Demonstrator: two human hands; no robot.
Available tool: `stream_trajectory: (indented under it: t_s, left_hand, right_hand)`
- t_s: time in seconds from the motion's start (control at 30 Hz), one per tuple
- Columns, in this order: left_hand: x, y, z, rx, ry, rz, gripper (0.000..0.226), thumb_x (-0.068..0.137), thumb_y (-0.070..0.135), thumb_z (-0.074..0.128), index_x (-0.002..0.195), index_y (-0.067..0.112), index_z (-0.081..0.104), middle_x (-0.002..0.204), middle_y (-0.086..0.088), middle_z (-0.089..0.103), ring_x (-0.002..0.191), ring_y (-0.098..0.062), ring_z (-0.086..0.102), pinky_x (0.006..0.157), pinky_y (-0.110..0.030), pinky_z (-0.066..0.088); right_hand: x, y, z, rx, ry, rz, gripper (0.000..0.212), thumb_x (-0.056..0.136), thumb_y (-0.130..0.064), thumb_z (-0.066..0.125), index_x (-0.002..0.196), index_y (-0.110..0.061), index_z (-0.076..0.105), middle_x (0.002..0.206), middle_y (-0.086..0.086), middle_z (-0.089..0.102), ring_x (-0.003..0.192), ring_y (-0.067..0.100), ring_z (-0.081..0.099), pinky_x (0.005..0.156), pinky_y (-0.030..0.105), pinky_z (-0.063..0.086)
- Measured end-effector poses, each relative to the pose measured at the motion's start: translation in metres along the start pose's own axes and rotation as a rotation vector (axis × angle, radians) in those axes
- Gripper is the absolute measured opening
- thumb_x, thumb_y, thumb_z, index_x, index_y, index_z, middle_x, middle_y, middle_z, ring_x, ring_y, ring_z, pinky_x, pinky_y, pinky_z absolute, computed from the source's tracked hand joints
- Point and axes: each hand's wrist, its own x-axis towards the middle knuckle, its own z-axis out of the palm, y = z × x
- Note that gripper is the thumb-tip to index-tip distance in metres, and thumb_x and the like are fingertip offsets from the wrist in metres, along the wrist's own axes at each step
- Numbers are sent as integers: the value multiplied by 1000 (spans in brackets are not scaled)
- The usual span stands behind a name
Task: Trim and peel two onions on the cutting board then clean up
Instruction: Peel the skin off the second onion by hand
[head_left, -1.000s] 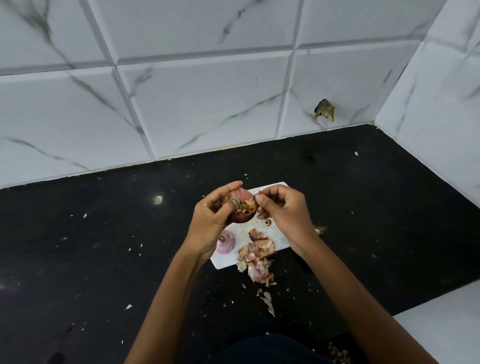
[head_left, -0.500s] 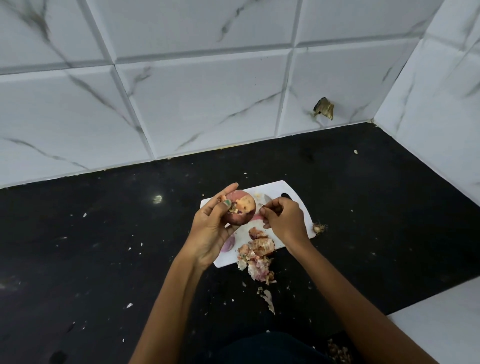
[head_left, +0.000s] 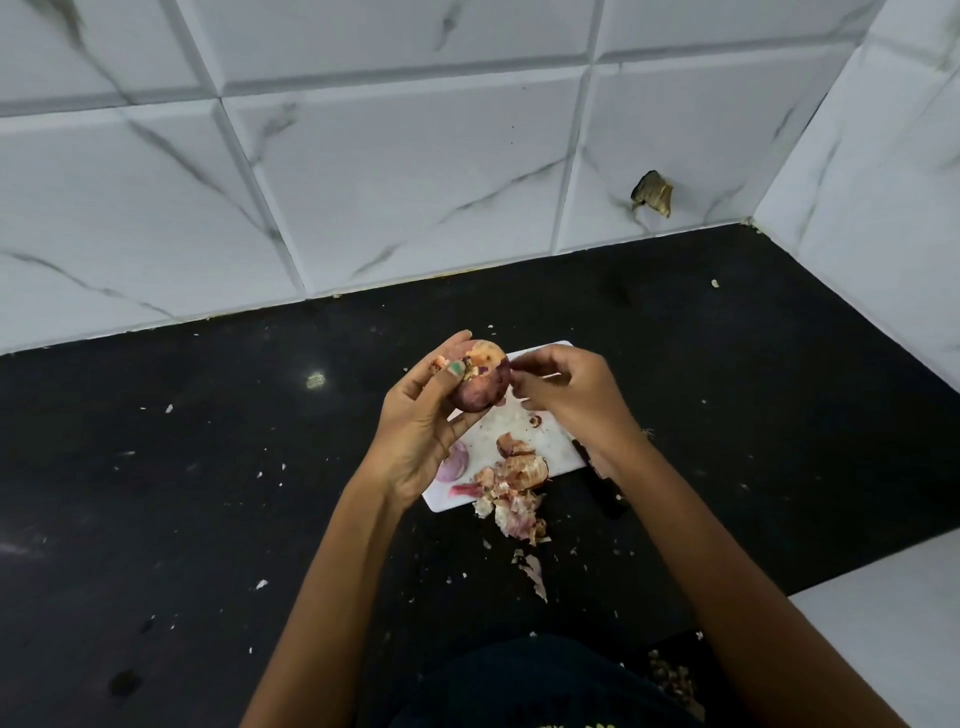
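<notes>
The round reddish-purple onion (head_left: 480, 378), still partly covered with dry skin, is being held in the air just above the far end of the small white rectangular cutting board (head_left: 540, 441). The left hand (head_left: 423, 431) is gripping it, fingers and thumb curled round its side, probably so that the skin is facing the other hand. The right hand (head_left: 566, 389) is touching the onion's right side with bent fingertips; they seem to be pinching a bit of skin, but I cannot tell this for sure. One more onion, a pale purple peeled one (head_left: 453, 463), is lying on the board beside the left wrist, so I am counting two onions. One heap of papery brown-pink peels (head_left: 514, 488) is spilling from the board's near edge onto the black stone counter (head_left: 208, 493). One dark-handled knife (head_left: 597, 480) is lying at the board's right corner, partly hidden under the right wrist.
</notes>
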Motion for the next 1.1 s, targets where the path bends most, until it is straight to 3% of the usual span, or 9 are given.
stream_trajectory:
  t_s: [0.07,0.13,0.33,0.47,0.63,0.8,0.97,1.1]
  left_hand:
    - [0,0,1,-2,-6,6,30,92,13,56,120,16,65,118,-8,69,104,-21,68,84,-34,59]
    - [0,0,2,-13,-17,9,32,91,13,56,122,15,64,122,-11,66,103,-19,68,82,-31,59]
    - [-2,-2,7,82,-45,6,33,102,9,41,128,16,59,121,-11,65,96,-14,69,86,-33,57]
    - [-4,-4,12,172,-78,-27,33,104,21,39,136,18,49,127,-10,61,113,-17,64,97,-38,53]
    - [-5,-5,15,185,-81,14,33,102,22,41,133,15,48,120,-7,63,102,-10,68,87,-26,56]
    - [-6,-4,17,145,-70,6,32,103,18,40,133,12,47,113,-7,64,93,-8,69,87,-26,56]
    - [-4,-1,18,19,-51,-40,31,103,19,40,131,10,51,124,-15,59,108,-22,66,92,-35,56]
    - [-4,0,19,-106,-17,-99,25,103,24,39,117,16,58,109,-9,62,90,-15,69,77,-28,58]
  right_hand:
    - [-4,-10,-1,218,-44,71,19,90,-17,64,105,-7,68,93,6,71,82,15,71,72,28,59]
    - [-6,-16,-2,265,-84,90,26,88,-22,67,108,-6,68,96,9,71,86,17,71,72,30,59]
    - [-10,-20,-1,50,-45,-78,34,79,-9,74,112,-12,68,100,2,72,88,12,70,77,31,59]
    - [-13,-20,3,-48,-10,-172,34,76,-10,73,110,-14,70,97,-5,72,86,4,69,75,23,57]
    - [-17,-24,2,-46,-21,-197,31,74,-9,74,104,-15,72,90,-8,71,80,4,69,69,21,57]
    - [-17,-25,2,-34,-30,-222,29,76,-4,71,103,-13,73,88,-8,71,80,5,70,69,20,57]
    - [-12,-19,1,70,59,-186,26,79,8,60,94,-9,74,84,1,74,81,11,71,69,21,57]
    - [-9,-16,-1,195,24,-90,22,83,8,63,98,-6,71,85,7,73,80,14,72,66,20,56]
